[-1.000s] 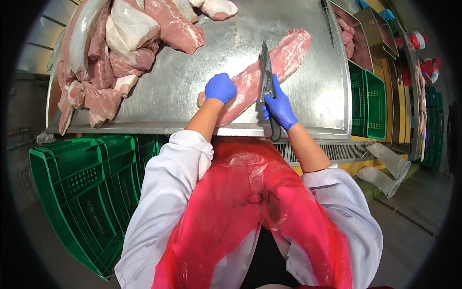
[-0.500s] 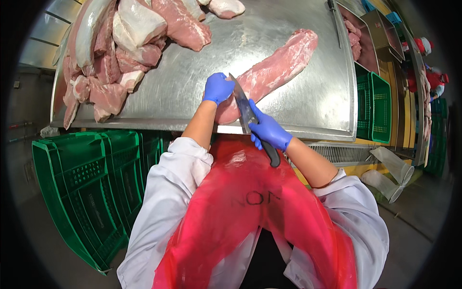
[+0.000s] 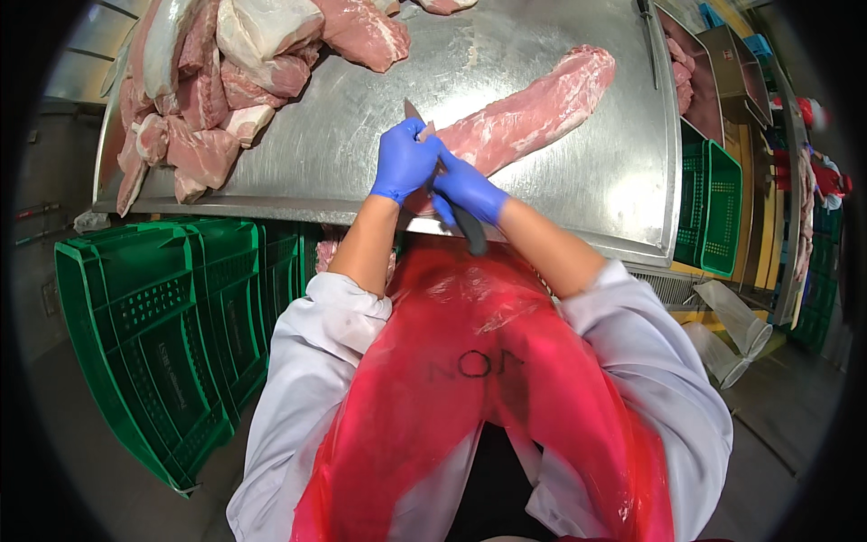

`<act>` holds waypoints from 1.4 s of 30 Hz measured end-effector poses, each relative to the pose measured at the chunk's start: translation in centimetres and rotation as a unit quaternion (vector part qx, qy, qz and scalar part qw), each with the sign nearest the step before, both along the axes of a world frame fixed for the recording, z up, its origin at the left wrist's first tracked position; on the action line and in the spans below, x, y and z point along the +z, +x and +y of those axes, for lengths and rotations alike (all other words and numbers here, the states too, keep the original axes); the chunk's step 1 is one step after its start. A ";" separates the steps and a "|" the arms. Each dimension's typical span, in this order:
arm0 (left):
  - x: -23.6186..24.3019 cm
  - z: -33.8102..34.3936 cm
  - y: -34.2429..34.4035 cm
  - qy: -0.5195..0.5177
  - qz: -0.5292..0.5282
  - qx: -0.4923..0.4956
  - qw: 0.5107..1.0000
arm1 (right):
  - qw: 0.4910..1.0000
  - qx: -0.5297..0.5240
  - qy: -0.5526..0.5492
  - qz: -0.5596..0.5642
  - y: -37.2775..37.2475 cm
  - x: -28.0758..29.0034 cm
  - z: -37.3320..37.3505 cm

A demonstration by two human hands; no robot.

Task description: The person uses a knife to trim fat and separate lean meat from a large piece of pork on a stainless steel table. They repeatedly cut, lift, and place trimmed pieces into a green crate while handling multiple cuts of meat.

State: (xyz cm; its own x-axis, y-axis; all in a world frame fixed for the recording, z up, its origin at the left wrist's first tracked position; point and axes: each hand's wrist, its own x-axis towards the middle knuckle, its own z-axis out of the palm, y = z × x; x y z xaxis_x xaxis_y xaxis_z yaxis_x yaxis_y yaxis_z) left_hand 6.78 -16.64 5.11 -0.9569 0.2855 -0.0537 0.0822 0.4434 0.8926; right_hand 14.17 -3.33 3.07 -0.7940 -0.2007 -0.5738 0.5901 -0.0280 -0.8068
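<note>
In blue gloves, my left hand (image 3: 404, 163) is closed on a small pale piece of meat (image 3: 425, 133) at the near end of a long pink cut (image 3: 533, 113), which lies diagonally on the steel table (image 3: 352, 135). My right hand (image 3: 465, 190) grips the black handle of a knife (image 3: 470, 230) close beside my left hand. The blade tip pokes out beyond my left fingers, pointing forward and left; the rest of the blade is mostly hidden by my hands.
A meat pile (image 3: 194, 117) covers the table's left. Green crates (image 3: 153, 325) stand below left, another (image 3: 713, 208) at right. Right also are a bin of meat pieces (image 3: 682, 72), a long knife (image 3: 650, 45) on the table edge and people in red and white (image 3: 826, 181) farther off.
The knife has swung from pointing straight ahead across the cut to slanting left under my left hand. My right hand has moved up and left, close against my left hand.
</note>
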 end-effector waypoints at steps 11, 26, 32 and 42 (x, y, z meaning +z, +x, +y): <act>7.7 -12.9 3.9 0.312 -0.050 0.206 0.926 | 0.945 0.312 0.052 0.078 4.6 6.6 3.9; -12.9 -29.9 20.9 0.035 -0.116 0.446 0.887 | 0.831 0.312 0.320 0.330 5.2 -1.8 21.6; -16.8 -33.3 23.1 0.100 -0.157 0.452 0.872 | 0.830 0.376 0.304 0.277 2.5 -0.8 21.5; -15.4 -25.9 21.3 0.023 -0.032 0.429 0.902 | 0.881 0.338 0.242 0.227 1.0 -1.8 16.3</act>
State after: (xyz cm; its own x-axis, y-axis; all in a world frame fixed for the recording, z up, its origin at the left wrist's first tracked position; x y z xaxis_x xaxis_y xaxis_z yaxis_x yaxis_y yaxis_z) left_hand 28.09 -42.56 -10.25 -0.8216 -0.5564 -0.1240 -0.3269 0.2818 0.9021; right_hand 15.16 12.99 1.32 -0.7568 -0.5351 -0.3754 -0.0474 0.6178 -0.7849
